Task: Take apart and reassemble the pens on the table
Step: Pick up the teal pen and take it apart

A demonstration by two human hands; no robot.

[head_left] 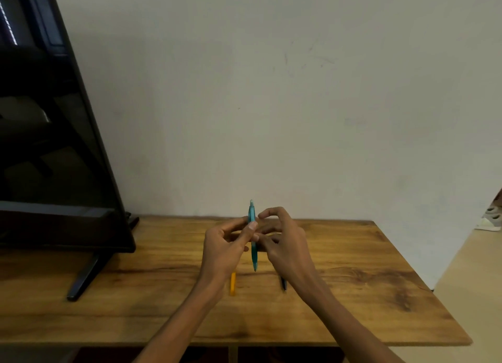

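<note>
I see both forearms reach in from the bottom edge and meet mid-frame. My left hand (pixel 222 247) has its thumb and curled fingers pinching the teal pen (pixel 253 237), held upright. My right hand (pixel 282 244) sits just beside it, fingers curled, fingertips (pixel 261 215) near the barrel.

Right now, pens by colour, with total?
Teal pen: 1, held upright in the left hand, right hand at it
Yellow pen: 1, on the table
Dark pen: 1, on the table
Total: 3

Bare wooden table (pixel 353 294) right of both hands; monitor (pixel 54 145) blocking far left.
</note>
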